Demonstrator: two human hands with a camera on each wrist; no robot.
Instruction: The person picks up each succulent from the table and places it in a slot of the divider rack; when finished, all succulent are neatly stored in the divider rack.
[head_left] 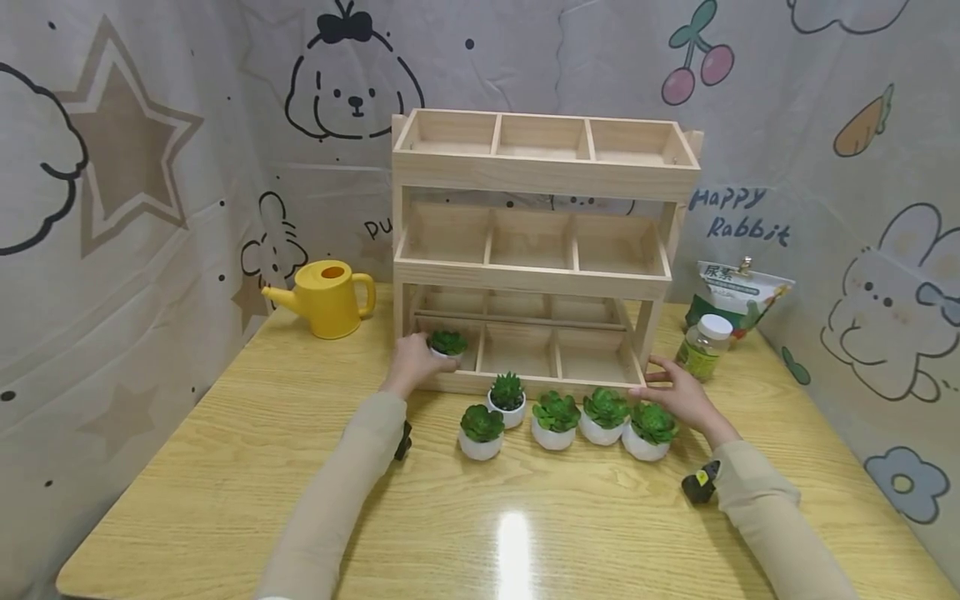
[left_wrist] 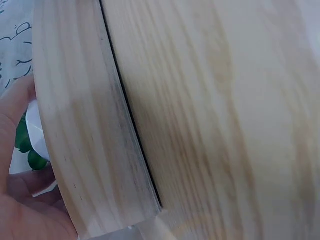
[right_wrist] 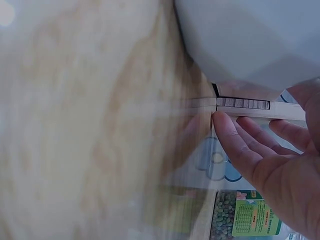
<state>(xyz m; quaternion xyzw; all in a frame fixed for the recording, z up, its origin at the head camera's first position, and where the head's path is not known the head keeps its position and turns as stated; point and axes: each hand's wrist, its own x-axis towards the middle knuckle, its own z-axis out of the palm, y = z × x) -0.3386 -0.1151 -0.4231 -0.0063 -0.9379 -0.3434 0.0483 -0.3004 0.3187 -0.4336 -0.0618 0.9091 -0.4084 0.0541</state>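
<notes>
In the head view my left hand (head_left: 415,365) grips a small potted succulent (head_left: 447,342) at the left compartment of the lowest tier of the wooden shelf (head_left: 547,179). Its white pot (left_wrist: 36,131) shows beside my fingers in the left wrist view, partly hidden by the wood. My right hand (head_left: 681,395) touches the shelf's lower right front corner, its fingers extended along the side board, as the right wrist view also shows. Several other succulents in white pots stand in front of the shelf, the rightmost potted succulent (head_left: 650,431) close to my right hand.
A yellow watering can (head_left: 330,298) stands left of the shelf. To its right are a jar with a white lid (head_left: 703,347) and a clipped bag (head_left: 738,296). Printed curtains hang around the wooden table (head_left: 247,483). The shelf's upper tiers have divided compartments.
</notes>
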